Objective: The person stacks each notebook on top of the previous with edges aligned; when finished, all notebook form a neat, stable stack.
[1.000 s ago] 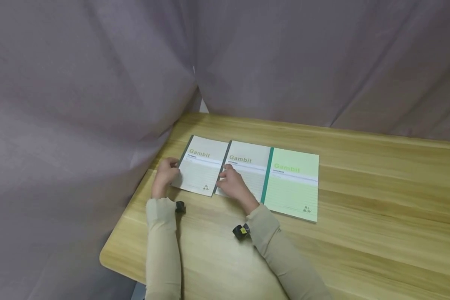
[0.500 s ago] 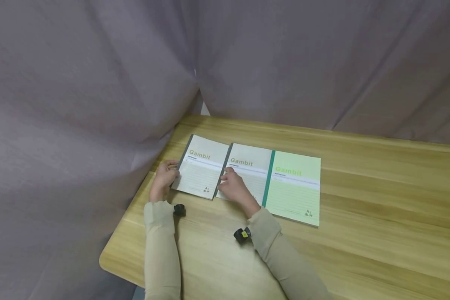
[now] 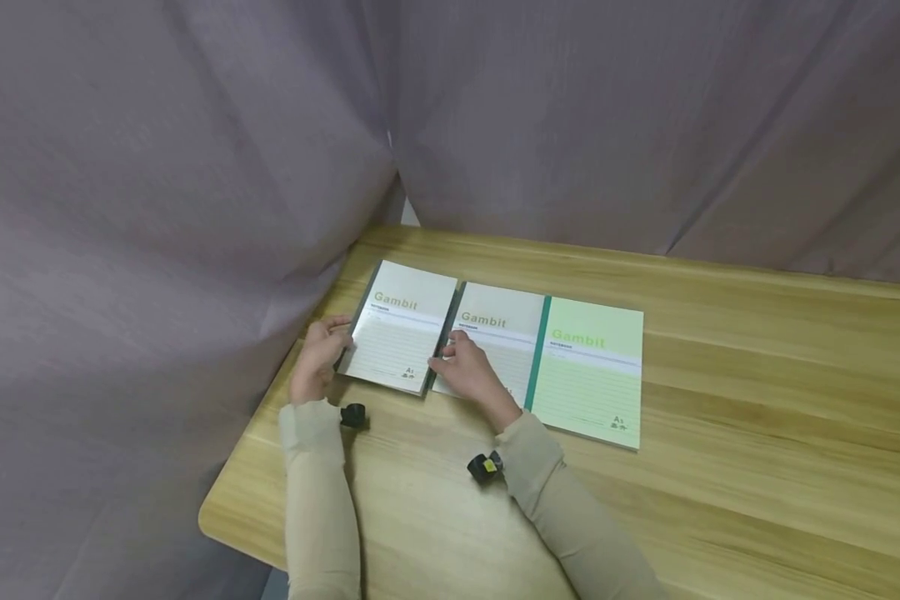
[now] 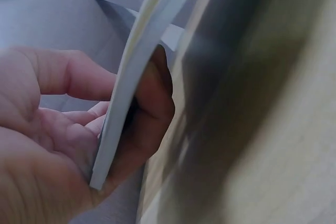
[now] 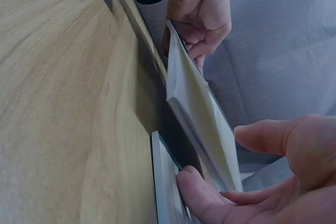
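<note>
Left notebook: a pale grey, dark-spined paper notebook [image 3: 400, 340] printed "Gambit", at the left end of a row of three on the light wooden table [image 3: 757, 433]; both wrist views show it raised off the wood.
Left hand: the left hand [image 3: 317, 360] pinches the notebook's spine edge, thumb above and fingers [image 4: 152, 114] curled beneath.
Right hand: the right hand [image 3: 471, 372] sits at the seam between this notebook and the matching grey middle notebook [image 3: 495, 346]; its thumb and fingers close on the raised notebook's right edge, while one fingertip [image 5: 191, 184] rests against the middle notebook.
Third notebook: a light green notebook with a teal spine [image 3: 588, 371], flat, touching the middle one.
Step in hand: judging by the raised cover, the leftmost notebook is being lifted.
Next move calls for: an even grip on both edges, so the thin notebook neither sags nor drags its neighbour along.
Surround: grey-mauve curtain [image 3: 157, 167] behind and left.
</note>
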Tool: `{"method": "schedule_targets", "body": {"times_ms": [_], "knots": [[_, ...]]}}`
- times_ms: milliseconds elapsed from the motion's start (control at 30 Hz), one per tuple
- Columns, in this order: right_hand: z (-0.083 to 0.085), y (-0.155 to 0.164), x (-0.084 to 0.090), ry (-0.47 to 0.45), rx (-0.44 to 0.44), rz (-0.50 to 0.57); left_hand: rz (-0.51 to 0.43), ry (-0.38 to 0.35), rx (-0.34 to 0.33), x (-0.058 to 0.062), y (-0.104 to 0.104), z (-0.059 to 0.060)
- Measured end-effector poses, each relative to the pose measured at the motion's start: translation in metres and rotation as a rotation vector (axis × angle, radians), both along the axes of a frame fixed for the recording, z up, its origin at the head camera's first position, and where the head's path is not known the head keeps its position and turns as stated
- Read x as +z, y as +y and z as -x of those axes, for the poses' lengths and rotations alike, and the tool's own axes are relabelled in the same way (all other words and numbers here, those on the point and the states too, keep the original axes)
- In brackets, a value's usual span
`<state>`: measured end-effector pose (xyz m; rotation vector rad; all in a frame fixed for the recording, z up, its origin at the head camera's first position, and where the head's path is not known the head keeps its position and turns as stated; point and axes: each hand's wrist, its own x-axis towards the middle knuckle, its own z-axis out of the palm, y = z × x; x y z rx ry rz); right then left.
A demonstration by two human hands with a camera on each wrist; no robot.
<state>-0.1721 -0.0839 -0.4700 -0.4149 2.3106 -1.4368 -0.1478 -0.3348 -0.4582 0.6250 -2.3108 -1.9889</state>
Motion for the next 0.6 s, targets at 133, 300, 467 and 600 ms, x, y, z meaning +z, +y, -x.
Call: {"method": "schedule_targets", "body": {"times_ms": [133,300,467,600], "knots": [[0.000,0.001,0.003,0.011,-0.009,0.014,0.019,-0.030,-0.024,0.005,0.001,-0.003],[0.000,0.005,0.007,0.050,-0.044,0.015,-0.003,-0.027,-0.066,0.005,0.007,0.000],[0.001,0.009,0.009,0.038,-0.090,0.058,-0.041,0.016,-0.094,0.004,0.015,0.004],[0.003,0.013,0.012,0.031,-0.132,0.073,-0.046,0.031,-0.120,0.006,0.019,0.007]]}}
